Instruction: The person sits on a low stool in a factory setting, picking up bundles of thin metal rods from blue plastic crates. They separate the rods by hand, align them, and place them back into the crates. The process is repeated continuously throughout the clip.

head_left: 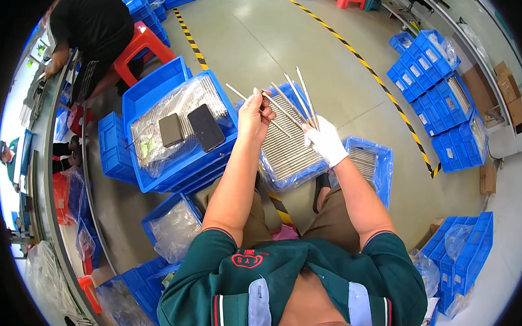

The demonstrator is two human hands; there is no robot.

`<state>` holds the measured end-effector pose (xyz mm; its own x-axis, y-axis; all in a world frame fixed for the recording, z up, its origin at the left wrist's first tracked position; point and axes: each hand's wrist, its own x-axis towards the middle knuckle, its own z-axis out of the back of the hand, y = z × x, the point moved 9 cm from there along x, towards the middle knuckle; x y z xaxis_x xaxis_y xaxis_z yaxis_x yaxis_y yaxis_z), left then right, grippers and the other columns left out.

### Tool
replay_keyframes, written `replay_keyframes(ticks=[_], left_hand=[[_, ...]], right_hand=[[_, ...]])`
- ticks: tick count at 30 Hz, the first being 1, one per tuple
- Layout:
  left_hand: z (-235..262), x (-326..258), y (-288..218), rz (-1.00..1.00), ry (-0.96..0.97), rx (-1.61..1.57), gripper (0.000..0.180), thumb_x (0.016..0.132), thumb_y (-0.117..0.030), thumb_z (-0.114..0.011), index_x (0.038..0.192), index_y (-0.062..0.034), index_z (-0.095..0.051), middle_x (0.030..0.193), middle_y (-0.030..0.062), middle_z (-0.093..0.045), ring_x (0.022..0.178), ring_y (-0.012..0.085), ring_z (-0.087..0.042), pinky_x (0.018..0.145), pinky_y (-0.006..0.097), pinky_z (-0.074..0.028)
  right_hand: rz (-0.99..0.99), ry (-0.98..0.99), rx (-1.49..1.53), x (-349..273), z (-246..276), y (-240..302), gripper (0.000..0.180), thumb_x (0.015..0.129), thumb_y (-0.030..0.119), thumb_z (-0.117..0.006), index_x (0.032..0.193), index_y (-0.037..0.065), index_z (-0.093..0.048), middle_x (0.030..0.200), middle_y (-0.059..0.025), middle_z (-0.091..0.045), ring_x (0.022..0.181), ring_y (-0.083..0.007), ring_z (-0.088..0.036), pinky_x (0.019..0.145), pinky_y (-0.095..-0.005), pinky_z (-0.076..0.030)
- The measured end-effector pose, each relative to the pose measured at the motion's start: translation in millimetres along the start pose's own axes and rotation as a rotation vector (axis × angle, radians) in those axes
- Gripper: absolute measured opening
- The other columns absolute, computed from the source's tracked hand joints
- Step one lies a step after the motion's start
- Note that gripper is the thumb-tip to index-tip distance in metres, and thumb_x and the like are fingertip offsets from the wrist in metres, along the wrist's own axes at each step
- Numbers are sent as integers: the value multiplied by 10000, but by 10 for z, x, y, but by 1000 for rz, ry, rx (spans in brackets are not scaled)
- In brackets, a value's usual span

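My bare left hand [255, 118] is closed around a thin silver metal rod [281, 129], whose two ends stick out on either side of the fist. My right hand [329, 142], in a white glove, grips several similar metal rods [306, 97] that fan out upward from its fingers. One of these slants across to the fingertips of my left hand. Below both hands lies a blue crate [298, 91] lined with clear plastic, holding rows of metal rods [287, 156]. Beside my right wrist is another blue crate [383, 166] with more rods.
At my left, stacked blue crates [178, 73] carry plastic-covered rods, a black phone [206, 128] and a dark flat box [170, 130]. A person in black [95, 24] works by a red stool [141, 51]. More blue crates [454, 116] are stacked at right. Yellow-black tape [361, 56] crosses the floor.
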<state>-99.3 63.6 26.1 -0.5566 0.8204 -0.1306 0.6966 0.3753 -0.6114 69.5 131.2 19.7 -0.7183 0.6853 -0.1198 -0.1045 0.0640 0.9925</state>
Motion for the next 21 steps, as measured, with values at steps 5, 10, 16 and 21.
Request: replay_keyframes(ticks=[5, 10, 16, 21], left_hand=[[-17, 34, 124, 21, 20, 49, 298, 940, -292, -538, 942, 1, -593, 674, -11, -421, 564, 87, -385, 532, 244, -369], [-170, -101, 448, 123, 90, 113, 276, 929, -271, -558, 953, 1, -600, 681, -12, -447, 557, 84, -376, 515, 240, -345], [-245, -154, 412, 155, 126, 310, 234, 937, -254, -543, 915, -36, -624, 623, -52, -428, 493, 30, -316, 436, 185, -250], [-242, -262, 461, 132, 64, 362, 239, 934, -271, -542, 884, -49, -613, 628, -59, -423, 469, 26, -292, 414, 186, -240]], right_hand=[[-16, -33, -16, -25, -2, 36, 145, 892, 155, -566, 892, 11, -561, 606, -20, -558, 551, -83, -509, 531, -237, -399], [-3, -87, 12, -6, 8, 119, 143, 885, 156, -574, 866, 17, -555, 613, -20, -559, 551, -87, -506, 527, -244, -404], [75, -208, -216, -29, 108, 221, 160, 859, 171, -610, 867, 19, -561, 624, -50, -565, 556, -118, -527, 539, -276, -430], [192, -274, -341, -21, 119, 219, 170, 852, 166, -620, 909, 14, -568, 667, -52, -572, 572, -121, -528, 543, -271, -433]])
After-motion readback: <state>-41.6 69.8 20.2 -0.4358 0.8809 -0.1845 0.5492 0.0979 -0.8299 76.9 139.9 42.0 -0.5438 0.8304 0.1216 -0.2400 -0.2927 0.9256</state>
